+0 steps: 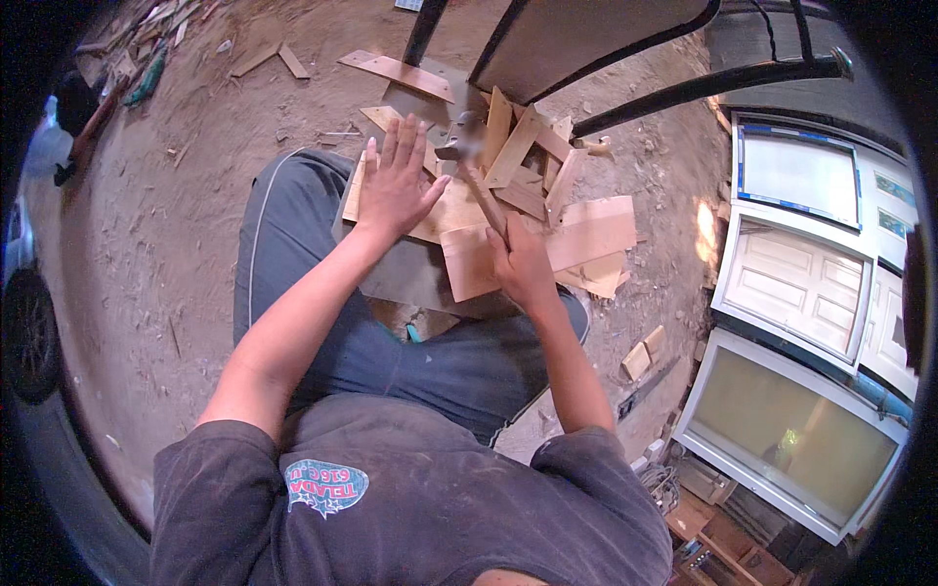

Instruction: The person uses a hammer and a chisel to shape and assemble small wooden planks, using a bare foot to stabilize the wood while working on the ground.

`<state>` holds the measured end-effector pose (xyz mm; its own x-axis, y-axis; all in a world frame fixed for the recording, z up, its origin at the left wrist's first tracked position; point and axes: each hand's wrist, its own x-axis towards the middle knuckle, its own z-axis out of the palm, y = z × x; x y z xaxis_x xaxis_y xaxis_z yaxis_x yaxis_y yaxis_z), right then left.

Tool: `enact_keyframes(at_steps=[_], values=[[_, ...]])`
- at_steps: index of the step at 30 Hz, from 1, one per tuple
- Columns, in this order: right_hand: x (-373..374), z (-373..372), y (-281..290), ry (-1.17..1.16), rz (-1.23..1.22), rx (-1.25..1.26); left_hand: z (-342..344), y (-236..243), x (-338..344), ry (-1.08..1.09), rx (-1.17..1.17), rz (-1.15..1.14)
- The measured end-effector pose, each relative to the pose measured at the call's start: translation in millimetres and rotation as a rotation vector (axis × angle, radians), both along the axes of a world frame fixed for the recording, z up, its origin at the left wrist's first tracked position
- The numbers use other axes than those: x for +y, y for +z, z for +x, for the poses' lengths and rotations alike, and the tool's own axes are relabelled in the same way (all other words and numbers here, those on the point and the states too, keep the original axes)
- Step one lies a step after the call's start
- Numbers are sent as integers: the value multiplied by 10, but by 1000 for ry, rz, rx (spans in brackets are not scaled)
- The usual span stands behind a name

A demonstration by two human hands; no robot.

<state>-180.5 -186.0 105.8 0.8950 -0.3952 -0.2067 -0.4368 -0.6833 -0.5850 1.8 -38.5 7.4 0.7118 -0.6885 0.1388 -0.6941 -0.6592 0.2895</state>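
Observation:
My right hand [524, 262] is wrapped around the wooden handle of a hammer [483, 198]. The hammer's metal head is smeared by motion and sits just above the wood pieces, right of my left fingertips. My left hand [395, 186] is open, its fingers stretched away from me and its thumb apart, over a flat board [454, 214]; whether the palm touches it I cannot tell. A wider pale board [593, 232] lies beneath and beside my right hand. Beyond the hammer, several short cut wood pieces [513, 146] lie heaped at angles, some with small holes.
A black metal frame with a panel [586, 44] stands at the far side. Windows and a white panelled door [796, 273] lean at the right. Two small wood blocks [643, 354] lie on the dirt floor, and a wheel [31, 337] is at the left edge.

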Motion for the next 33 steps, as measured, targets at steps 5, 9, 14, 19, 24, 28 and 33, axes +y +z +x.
enact_keyframes(at_steps=[5, 9, 14, 19, 24, 28, 33], values=[[-12, 56, 39, -39, -34, -39, -8, 55, 8, 10, 18, 16], [-9, 27, -3, -9, -77, -191, -10, 48, 1, 5, -8, 3], [-10, 119, 67, 17, -139, -49, -1, 30, 9, 6, 23, -16], [-32, 75, 108, 36, -96, -84, -8, 66, 6, -6, 23, -9], [-28, 29, 58, 38, -198, 8, -9, 45, 3, 3, 16, -28], [-36, 48, 58, 78, -202, -93, 0, 30, -5, 4, -12, -31], [-67, 124, 65, 75, -267, -15, 0, 30, -4, 17, -7, -50]])
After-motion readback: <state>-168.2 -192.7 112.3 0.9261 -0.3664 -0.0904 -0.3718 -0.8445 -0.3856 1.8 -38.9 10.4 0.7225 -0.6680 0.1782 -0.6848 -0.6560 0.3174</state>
